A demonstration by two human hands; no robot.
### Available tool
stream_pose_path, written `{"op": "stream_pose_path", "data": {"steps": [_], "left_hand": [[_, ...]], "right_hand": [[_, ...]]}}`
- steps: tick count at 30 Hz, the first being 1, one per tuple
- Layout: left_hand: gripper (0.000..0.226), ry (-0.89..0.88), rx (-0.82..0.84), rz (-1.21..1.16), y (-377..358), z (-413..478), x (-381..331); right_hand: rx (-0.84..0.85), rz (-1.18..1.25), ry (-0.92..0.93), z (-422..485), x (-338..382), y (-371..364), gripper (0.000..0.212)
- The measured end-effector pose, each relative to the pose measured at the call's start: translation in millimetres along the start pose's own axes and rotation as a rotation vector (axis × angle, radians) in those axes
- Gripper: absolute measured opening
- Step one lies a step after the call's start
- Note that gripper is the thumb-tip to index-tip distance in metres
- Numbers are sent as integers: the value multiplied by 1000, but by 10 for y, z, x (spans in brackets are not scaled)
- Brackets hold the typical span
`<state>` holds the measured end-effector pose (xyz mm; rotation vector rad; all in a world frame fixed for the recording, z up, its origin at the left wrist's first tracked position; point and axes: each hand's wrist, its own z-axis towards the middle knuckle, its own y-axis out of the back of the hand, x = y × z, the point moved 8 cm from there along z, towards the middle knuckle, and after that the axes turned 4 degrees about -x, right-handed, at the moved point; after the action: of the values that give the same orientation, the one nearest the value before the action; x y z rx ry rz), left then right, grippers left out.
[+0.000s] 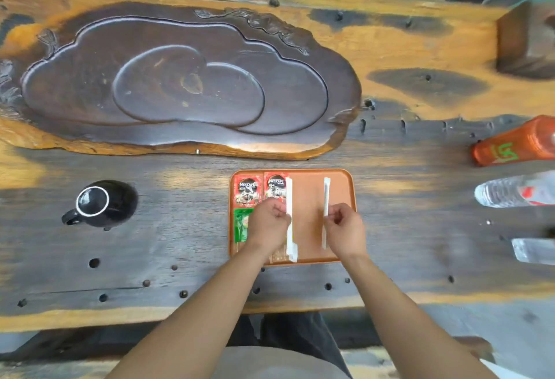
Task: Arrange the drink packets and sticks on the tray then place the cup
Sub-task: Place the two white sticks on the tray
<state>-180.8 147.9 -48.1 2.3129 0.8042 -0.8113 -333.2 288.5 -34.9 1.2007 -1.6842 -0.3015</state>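
Two white sticks lie on the orange tray (339,186), long axes running near-to-far. Left stick (289,219) sits just beside the packets; right stick (326,198) lies apart from it, toward the tray's right side, bare tray between them. Two red Nescafe packets (261,188) side by side in the far-left corner, upright print facing camera; green packet (241,225) below them, partly hidden. Left hand (268,224) curled, fingertips pinched on the left stick mid-length. Right hand (345,227) curled, pinching the right stick. Both forearms reach in from the near edge. Black cup (100,203) stands on the wooden table (180,258), well left of the tray. Carved dark tea board (186,81) beyond. Orange bottle (516,144) and clear bottle (513,190) at right.
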Motion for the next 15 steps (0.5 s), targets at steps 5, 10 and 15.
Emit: {"op": "stream_pose_path", "data": {"steps": [5,10,15], "left_hand": [[18,-59,0,179,-517,62,-143],[19,-58,-82,320,-724,112,-184],[17,-71,-167,453,-786,119,-184]], "right_hand": [[83,-44,-13,213,-213,132,17],[145,-173,46,358,-233,63,21],[197,-272,93,430,-218,-5,19]]}}
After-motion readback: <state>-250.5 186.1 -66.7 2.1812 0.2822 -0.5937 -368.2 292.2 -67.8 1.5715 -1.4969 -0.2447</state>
